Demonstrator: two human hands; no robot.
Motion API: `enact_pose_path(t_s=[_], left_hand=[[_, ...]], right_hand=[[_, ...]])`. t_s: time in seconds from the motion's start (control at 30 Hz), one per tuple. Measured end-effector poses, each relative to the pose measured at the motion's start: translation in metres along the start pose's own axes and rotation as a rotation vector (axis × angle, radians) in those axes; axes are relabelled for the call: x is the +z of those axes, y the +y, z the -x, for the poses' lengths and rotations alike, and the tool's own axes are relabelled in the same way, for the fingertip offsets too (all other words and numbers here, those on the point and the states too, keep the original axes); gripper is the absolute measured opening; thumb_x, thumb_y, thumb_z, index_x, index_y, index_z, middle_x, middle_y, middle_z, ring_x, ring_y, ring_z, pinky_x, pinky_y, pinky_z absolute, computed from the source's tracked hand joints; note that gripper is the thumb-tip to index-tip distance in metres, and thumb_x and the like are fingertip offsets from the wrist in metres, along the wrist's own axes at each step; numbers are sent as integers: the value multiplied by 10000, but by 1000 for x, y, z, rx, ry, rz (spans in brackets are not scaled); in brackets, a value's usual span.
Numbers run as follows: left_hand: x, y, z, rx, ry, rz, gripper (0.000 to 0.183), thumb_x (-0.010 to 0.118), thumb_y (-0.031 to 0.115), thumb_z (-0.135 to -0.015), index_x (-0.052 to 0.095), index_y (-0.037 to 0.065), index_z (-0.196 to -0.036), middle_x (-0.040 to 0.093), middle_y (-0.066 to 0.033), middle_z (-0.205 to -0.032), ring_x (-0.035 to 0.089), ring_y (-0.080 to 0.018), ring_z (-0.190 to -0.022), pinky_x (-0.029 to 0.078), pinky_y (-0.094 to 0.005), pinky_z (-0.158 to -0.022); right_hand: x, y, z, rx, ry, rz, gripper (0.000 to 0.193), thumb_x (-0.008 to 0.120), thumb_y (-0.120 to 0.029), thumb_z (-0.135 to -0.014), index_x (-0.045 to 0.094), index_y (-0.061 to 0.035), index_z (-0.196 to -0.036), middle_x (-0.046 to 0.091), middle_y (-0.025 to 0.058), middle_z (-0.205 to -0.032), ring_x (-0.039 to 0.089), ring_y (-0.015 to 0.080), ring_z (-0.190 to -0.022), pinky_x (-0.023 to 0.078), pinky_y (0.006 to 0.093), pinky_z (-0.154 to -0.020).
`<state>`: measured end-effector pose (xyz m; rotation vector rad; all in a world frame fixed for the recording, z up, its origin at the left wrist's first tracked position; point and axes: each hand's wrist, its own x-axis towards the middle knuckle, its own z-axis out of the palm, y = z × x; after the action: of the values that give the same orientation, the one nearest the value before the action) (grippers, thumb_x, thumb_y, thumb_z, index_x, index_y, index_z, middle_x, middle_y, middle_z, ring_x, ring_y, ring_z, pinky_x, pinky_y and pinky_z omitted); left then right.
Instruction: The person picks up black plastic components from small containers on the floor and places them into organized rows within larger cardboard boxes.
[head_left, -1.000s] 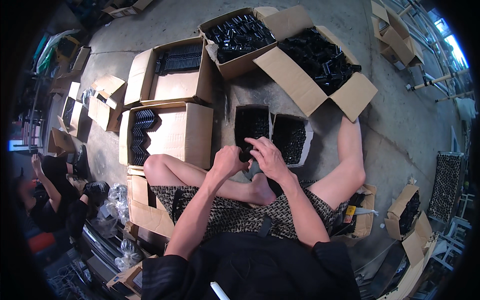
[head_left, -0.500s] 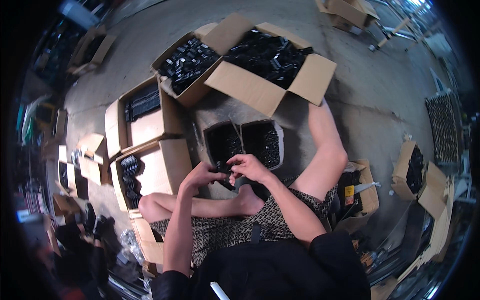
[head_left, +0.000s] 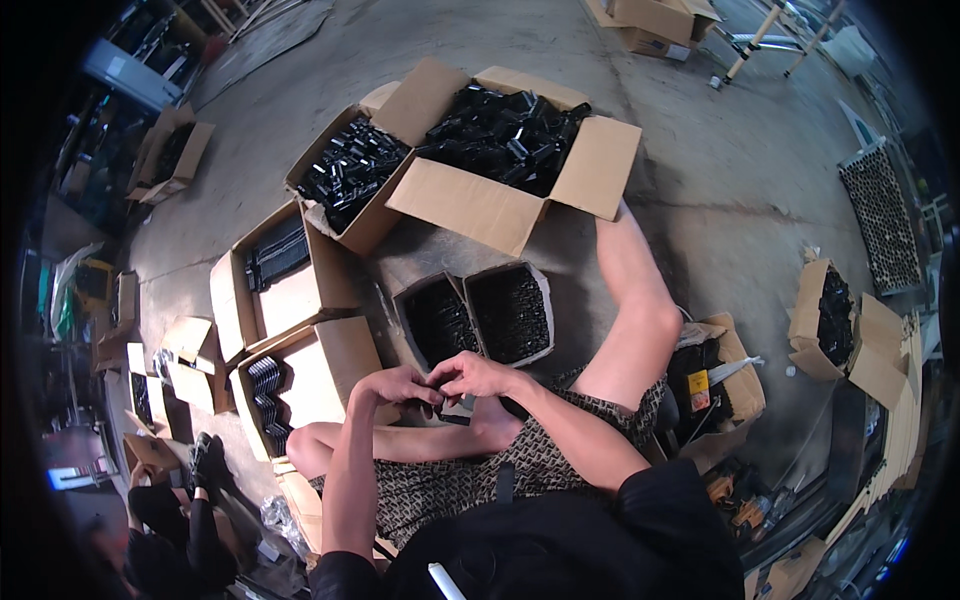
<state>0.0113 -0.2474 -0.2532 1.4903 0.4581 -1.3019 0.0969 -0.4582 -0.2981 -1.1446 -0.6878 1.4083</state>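
Above my crossed leg, my two hands meet in front of me with fingertips touching. My left hand (head_left: 398, 386) is closed, its fingers curled round a small black part whose shape is mostly hidden. My right hand (head_left: 474, 377) pinches at the same spot from the other side, thumb and forefinger together. Just beyond the hands stand two small open boxes side by side. The left small box (head_left: 404, 318) and the right small box (head_left: 547, 290) both hold many tiny black pieces.
Farther off, a large carton (head_left: 470, 212) and another carton (head_left: 375, 222) hold black plastic parts. Two cartons at left hold stacked black strips (head_left: 277, 257) and wavy black pieces (head_left: 264, 400). A box (head_left: 735, 400) stands by my right knee. Another person (head_left: 180, 530) sits at lower left.
My hands have drawn back toward me, off the small boxes' near edge, and closed together. The view has shifted slightly, and the surrounding cartons sit differently in it.
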Motion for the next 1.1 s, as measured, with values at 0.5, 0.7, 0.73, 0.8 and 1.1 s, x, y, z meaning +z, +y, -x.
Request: enact_pose_path(t_s=[0.5, 0.7, 0.73, 0.8, 1.1], left_hand=[[54, -30, -5, 611, 562, 764, 500, 742, 294, -930, 584, 39, -1329, 691, -50, -1104, 685, -158, -1005, 588, -340, -808], [89, -23, -33, 785, 627, 1010, 280, 607, 252, -1025, 605, 24, -1187, 690, -53, -988, 693, -148, -875, 602, -319, -768], [93, -27, -39, 758, 658, 979, 285, 595, 264, -1031, 600, 26, -1189, 688, -53, -983, 691, -147, -859, 601, -320, -759], [101, -32, -48, 767, 702, 954, 267, 575, 257, -1044, 572, 40, -1200, 681, -46, -973, 684, -128, -860, 589, -301, -728], [102, -29, 5, 873, 843, 678, 286, 632, 84, -996, 535, -6, -1250, 686, -39, -946, 633, -70, -839, 505, -240, -739]], right_hand=[[11, -16, -5, -193, 395, -53, 202, 607, -20, -970, 684, 22, -1151, 697, 65, -790, 613, 64, -584, 509, 224, -489], [21, -13, -4, -259, 473, 90, 210, 603, 2, -959, 681, 31, -1152, 717, 59, -903, 676, 92, -714, 562, 248, -609], [21, -10, -2, -273, 483, 136, 211, 603, 7, -955, 679, 34, -1151, 719, 60, -931, 688, 99, -744, 572, 252, -641], [22, -9, 4, -194, 444, 170, 226, 606, 14, -948, 671, 41, -1162, 717, 77, -970, 703, 116, -794, 578, 259, -698], [16, -64, 26, -188, 667, 255, 221, 739, -3, -881, 610, 55, -1052, 718, 113, -906, 724, 128, -776, 567, 247, -648]])
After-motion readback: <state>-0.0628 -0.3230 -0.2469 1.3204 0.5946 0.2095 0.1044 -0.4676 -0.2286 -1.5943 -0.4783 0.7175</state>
